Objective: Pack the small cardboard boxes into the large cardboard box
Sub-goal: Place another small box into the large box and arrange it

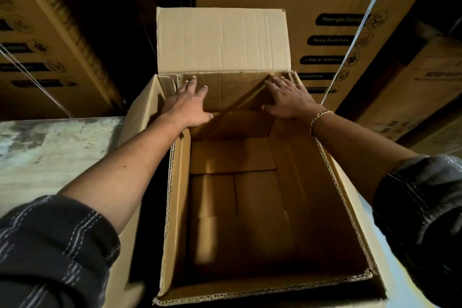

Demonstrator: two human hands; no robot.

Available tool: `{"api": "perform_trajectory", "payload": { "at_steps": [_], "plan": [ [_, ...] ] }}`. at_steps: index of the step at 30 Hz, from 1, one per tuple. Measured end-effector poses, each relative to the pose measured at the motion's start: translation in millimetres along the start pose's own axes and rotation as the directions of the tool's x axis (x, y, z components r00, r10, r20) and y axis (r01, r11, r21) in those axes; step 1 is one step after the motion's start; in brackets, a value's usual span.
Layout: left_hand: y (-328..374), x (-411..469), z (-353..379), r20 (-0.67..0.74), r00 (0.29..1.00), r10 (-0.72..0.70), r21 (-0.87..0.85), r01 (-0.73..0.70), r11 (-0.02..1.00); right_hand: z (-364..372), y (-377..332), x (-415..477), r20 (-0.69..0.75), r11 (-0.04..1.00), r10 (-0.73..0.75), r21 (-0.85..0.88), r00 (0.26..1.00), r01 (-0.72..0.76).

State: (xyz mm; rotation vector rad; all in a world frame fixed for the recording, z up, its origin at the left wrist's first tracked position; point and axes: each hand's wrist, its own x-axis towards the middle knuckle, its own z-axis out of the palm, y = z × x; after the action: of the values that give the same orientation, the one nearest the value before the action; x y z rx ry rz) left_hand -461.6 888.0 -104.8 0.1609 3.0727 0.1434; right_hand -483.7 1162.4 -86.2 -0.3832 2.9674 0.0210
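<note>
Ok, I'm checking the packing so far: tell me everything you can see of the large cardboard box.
The large cardboard box is plain brown corrugated card, open-topped, seen from above. Its far flap stands upright; side flaps hang outward. Small boxes lie flat on its bottom. The left hand and right hand press flat inside its far end.

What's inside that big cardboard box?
Small cardboard boxes line its bottom; the left hand and right hand rest on another at the far end. Anything beneath is hidden.
</note>
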Motion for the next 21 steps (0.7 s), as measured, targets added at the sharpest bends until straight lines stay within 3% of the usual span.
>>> {"api": "perform_trajectory", "payload": {
  "at_steps": [7,14,21],
  "plan": [
    [28.3,8.4,13.8,0.032,0.997,0.072,0.01,-0.072,0.997,2.0,-7.3,6.5,0.011,1.0,0.005,-0.01,1.0,-0.005],
    [15.7,0.5,1.8,0.013,1.0,0.014,0.021,-0.014,1.0,-0.3,-2.4,-4.3,-0.035,0.999,0.012,0.05,0.999,-0.011],
    [0.9,-14.6,-6.6,0.016,1.0,0.027,0.037,-0.027,0.999,-5.1,-1.9,-16.1,-0.084,1.0,-0.009,-0.013,0.996,0.008]
  ]
}}
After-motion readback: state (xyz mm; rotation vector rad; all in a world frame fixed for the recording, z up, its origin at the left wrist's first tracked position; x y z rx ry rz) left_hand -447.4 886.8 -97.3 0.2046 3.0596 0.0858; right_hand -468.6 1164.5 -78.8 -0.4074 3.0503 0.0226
